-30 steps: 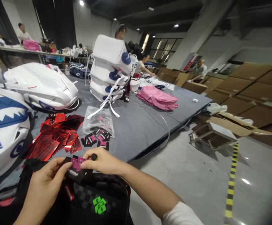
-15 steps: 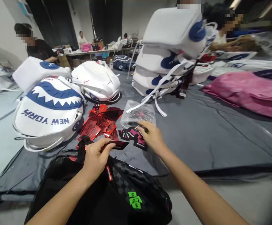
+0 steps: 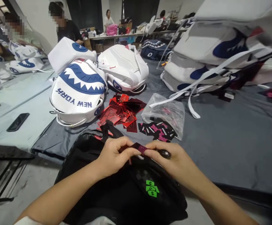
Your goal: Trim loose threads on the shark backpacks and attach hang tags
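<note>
My left hand (image 3: pixel 114 156) pinches a dark red hang tag, mostly covered now by a small black-and-pink tag (image 3: pixel 140 148). From the other side, the thumb and fingers of my right hand (image 3: pixel 173 157) grip that small tag, so the two hands almost meet. A dark rounded end of an object (image 3: pixel 164 153) pokes out of my right palm; its kind cannot be made out. Below both hands lies a black backpack (image 3: pixel 98 193) with green dollar-sign patches (image 3: pixel 151 188). Beyond it are a heap of shiny red tags (image 3: pixel 120 112) and several black-and-pink tags (image 3: pixel 158 129).
A clear plastic bag (image 3: pixel 164 109) lies beside the small tags. White backpacks (image 3: pixel 77 93) stand at the left, and more are stacked (image 3: pixel 208 47) at the right with straps hanging down. A phone (image 3: pixel 18 122) rests on the pale table. Several people work farther back.
My right hand has come from the small-tag pile to my left hand, bringing a black-and-pink tag against the red one. The view has swung left.
</note>
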`<move>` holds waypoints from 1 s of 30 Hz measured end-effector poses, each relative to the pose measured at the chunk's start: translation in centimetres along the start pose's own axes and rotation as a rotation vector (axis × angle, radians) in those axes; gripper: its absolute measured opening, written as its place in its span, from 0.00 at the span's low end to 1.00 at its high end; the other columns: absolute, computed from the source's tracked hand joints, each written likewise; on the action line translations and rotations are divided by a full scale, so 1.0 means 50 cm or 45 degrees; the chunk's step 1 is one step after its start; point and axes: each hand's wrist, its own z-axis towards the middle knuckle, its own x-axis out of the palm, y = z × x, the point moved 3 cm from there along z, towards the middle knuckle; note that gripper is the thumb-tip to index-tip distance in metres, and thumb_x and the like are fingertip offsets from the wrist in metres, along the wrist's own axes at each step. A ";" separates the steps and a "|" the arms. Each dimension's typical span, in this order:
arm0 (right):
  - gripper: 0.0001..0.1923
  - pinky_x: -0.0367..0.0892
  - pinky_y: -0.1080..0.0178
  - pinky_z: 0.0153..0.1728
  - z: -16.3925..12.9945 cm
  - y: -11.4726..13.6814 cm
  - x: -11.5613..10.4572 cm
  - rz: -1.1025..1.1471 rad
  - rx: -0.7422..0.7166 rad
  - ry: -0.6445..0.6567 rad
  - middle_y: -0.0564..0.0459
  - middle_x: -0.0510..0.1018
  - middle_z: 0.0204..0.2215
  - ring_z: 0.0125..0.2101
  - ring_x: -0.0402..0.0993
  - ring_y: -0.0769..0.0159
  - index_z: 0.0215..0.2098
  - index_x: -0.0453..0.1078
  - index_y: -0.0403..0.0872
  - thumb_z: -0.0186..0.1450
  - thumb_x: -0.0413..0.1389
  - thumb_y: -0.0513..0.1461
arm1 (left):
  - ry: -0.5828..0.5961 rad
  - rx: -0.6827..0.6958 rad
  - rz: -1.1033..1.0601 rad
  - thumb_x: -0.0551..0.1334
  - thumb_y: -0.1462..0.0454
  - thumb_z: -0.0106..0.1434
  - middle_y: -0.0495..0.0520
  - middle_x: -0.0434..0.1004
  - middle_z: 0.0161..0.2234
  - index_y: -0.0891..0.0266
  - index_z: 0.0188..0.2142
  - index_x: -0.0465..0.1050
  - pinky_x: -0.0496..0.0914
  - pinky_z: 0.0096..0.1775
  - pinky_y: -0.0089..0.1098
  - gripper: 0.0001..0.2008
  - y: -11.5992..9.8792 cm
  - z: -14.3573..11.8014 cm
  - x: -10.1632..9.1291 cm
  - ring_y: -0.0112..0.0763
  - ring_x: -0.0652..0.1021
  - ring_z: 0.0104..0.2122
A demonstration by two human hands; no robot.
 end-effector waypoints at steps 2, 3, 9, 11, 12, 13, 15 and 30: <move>0.09 0.72 0.66 0.37 0.002 0.011 0.012 -0.200 -0.204 -0.133 0.52 0.80 0.32 0.34 0.77 0.65 0.32 0.76 0.48 0.69 0.55 0.39 | -0.054 0.133 0.191 0.65 0.63 0.65 0.51 0.80 0.26 0.64 0.33 0.77 0.71 0.31 0.24 0.07 -0.003 -0.012 -0.016 0.25 0.79 0.25; 0.09 0.72 0.65 0.38 0.001 0.017 0.020 -0.272 -0.278 -0.147 0.51 0.81 0.33 0.35 0.77 0.66 0.33 0.76 0.48 0.69 0.55 0.37 | -0.055 0.203 0.236 0.64 0.65 0.65 0.52 0.81 0.29 0.64 0.35 0.78 0.73 0.33 0.25 0.05 -0.003 -0.018 -0.021 0.26 0.80 0.28; 0.10 0.71 0.66 0.33 -0.019 0.058 0.054 -0.516 -0.572 -0.164 0.51 0.81 0.32 0.32 0.77 0.68 0.41 0.75 0.47 0.69 0.52 0.31 | -0.077 0.626 0.332 0.61 0.72 0.65 0.55 0.81 0.34 0.64 0.38 0.75 0.75 0.39 0.26 0.05 -0.016 -0.051 -0.047 0.27 0.81 0.35; 0.11 0.70 0.65 0.32 -0.028 0.066 0.064 -0.640 -0.666 -0.253 0.51 0.81 0.31 0.30 0.77 0.67 0.41 0.74 0.46 0.69 0.52 0.30 | -0.106 0.780 0.496 0.60 0.73 0.65 0.56 0.82 0.35 0.64 0.40 0.74 0.76 0.38 0.28 0.07 -0.024 -0.065 -0.051 0.29 0.81 0.35; 0.11 0.70 0.64 0.32 -0.032 0.068 0.070 -0.692 -0.702 -0.291 0.51 0.81 0.31 0.30 0.76 0.67 0.42 0.74 0.46 0.69 0.52 0.29 | -0.137 0.851 0.590 0.59 0.73 0.65 0.57 0.82 0.35 0.64 0.40 0.74 0.76 0.37 0.29 0.07 -0.027 -0.073 -0.052 0.30 0.81 0.36; 0.11 0.69 0.64 0.32 -0.036 0.070 0.078 -0.733 -0.727 -0.315 0.50 0.81 0.32 0.30 0.76 0.67 0.42 0.73 0.45 0.69 0.52 0.29 | -0.175 0.897 0.665 0.58 0.73 0.65 0.57 0.82 0.36 0.64 0.41 0.73 0.76 0.37 0.29 0.07 -0.028 -0.081 -0.053 0.30 0.82 0.36; 0.10 0.69 0.64 0.32 -0.039 0.074 0.094 -0.778 -0.723 -0.298 0.50 0.81 0.32 0.30 0.76 0.67 0.42 0.72 0.45 0.69 0.52 0.29 | -0.240 0.896 0.723 0.58 0.72 0.66 0.55 0.83 0.35 0.64 0.41 0.73 0.76 0.36 0.28 0.07 -0.023 -0.095 -0.054 0.29 0.82 0.34; 0.09 0.69 0.66 0.34 0.053 0.068 0.197 -0.825 -0.602 -0.121 0.51 0.81 0.34 0.33 0.78 0.66 0.43 0.73 0.47 0.70 0.51 0.33 | -0.345 0.147 1.392 0.66 0.59 0.64 0.71 0.54 0.67 0.61 0.54 0.71 0.62 0.60 0.62 0.20 0.108 -0.262 -0.256 0.62 0.57 0.67</move>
